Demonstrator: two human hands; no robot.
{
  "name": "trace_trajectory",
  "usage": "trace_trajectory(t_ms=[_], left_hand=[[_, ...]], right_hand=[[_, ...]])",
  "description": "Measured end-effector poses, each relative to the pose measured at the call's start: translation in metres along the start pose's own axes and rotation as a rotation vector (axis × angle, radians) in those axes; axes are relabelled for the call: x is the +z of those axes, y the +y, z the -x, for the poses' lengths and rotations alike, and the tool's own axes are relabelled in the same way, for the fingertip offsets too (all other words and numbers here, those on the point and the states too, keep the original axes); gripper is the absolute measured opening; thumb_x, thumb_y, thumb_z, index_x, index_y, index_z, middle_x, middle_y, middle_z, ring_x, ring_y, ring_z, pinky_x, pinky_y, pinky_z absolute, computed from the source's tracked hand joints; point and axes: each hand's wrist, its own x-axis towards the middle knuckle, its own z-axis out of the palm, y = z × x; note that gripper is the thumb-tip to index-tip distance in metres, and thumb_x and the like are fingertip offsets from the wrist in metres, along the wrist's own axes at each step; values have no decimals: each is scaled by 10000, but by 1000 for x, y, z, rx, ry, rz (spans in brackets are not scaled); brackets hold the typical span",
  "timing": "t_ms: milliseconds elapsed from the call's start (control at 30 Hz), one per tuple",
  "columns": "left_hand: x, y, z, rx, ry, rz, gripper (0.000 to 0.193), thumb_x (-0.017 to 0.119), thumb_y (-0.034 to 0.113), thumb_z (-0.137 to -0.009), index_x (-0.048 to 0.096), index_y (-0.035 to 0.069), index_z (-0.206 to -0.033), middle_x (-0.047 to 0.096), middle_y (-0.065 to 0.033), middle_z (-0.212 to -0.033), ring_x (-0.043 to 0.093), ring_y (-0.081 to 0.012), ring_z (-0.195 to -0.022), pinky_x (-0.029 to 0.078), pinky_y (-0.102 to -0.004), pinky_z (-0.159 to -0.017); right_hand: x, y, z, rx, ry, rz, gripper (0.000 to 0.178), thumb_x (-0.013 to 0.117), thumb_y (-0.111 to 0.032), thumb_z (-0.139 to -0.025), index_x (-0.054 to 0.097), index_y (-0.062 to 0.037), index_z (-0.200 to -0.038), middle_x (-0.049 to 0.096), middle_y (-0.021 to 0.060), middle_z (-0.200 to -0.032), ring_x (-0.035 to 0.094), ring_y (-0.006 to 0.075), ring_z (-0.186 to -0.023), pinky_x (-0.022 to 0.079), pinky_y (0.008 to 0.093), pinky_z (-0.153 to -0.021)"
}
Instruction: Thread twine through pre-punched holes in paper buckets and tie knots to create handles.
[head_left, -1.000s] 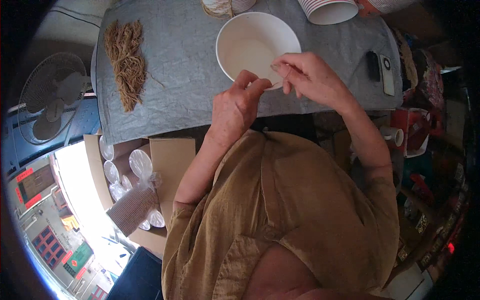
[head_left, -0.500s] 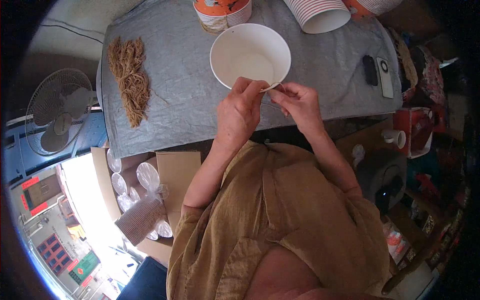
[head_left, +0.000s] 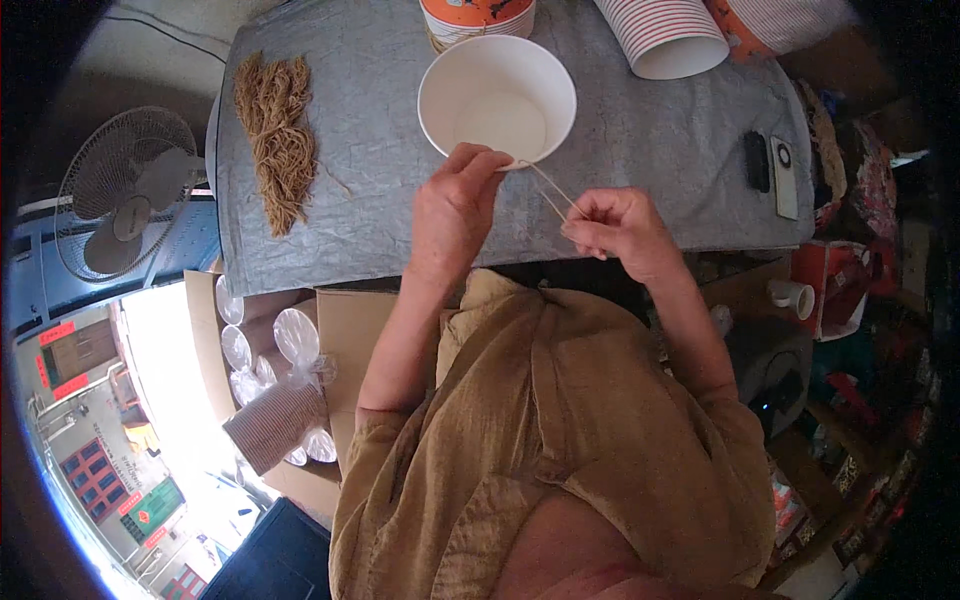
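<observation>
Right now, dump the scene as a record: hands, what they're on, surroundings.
left hand: fingers closed at the near rim of the white tub
right hand: pinching a thin cord that runs to that rim
tub: mouth open toward camera
behind tub: orange-and-white container
table left: tied brown fiber bundle
table far right: red-striped cups, nested, on their side
</observation>
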Motion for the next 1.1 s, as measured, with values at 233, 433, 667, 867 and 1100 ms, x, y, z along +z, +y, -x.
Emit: trace_trajectory(t_ms=[233,433,667,867,1100], left_hand=[[-29,42,-24,-55,-439,586,273,575,70,-983,596,40,-1253,677,-56,-960,688,-104,-745,495,-264,-542],[-20,27,-41,-199,-757,777,265,474,236,-1056,617,19,-1005,629,-11,-811,624,-79,-671,465,-226,-550],[-14,28,-38,-331,-711,917,298,486,292,-1056,622,39,-979,593,25,-783,565,-47,-653,436,-198,-552],[-13,30,-40,-301,-690,892,297,499,291,-1051,627,35,-974,605,23,-795,572,-45,-654,441,-196,-553],[-13,20,-37,-236,-626,904,288,510,264,-1047,661,19,-1057,650,6,-843,599,-52,-680,477,-198,-586]], right_hand=[[-10,-40,5,-95,-127,188,121,694,-133,-899,651,-21,-880,583,-36,-698,477,12,-578,359,180,-502],[-19,-55,-3,-100,-34,51,187,626,-216,-973,638,-29,-974,579,-30,-752,476,21,-629,381,190,-551],[-10,-34,-7,-313,140,-111,219,587,-225,-1007,607,-16,-1069,576,-17,-836,447,9,-649,358,181,-547],[-10,-34,-9,-484,173,313,112,643,-99,-956,633,-8,-1020,623,-16,-842,528,17,-744,434,186,-638],[-5,-37,-9,-508,250,290,115,618,-122,-978,632,-8,-982,612,-23,-804,545,28,-723,445,193,-633]])
